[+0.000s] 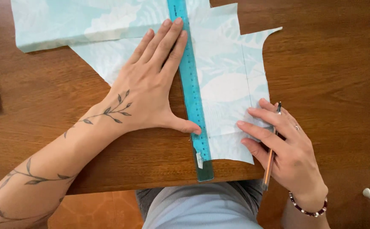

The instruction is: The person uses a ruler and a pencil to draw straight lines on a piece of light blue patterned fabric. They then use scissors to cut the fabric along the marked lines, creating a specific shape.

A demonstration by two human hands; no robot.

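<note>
Our left hand lies flat, pinning the ruler on the fabric; our right hand grips a pen, fingertips touching fabric, on the wooden table.

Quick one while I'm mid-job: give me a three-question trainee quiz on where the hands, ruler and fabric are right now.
1. True or false: the left hand lies flat on the teal ruler.
2. Multiple choice: the right hand holds A) scissors, B) a pen, C) a tape measure.
3. Short answer: what lies under the ruler on the wooden table?

Key
1. True. Its palm and fingers press along the ruler's left edge, with the thumb against it lower down.
2. B. The pen runs under the fingers while the fingertips rest on the fabric.
3. A pale blue leaf-print fabric piece, with the ruler's near end reaching past it to the table edge.
</note>
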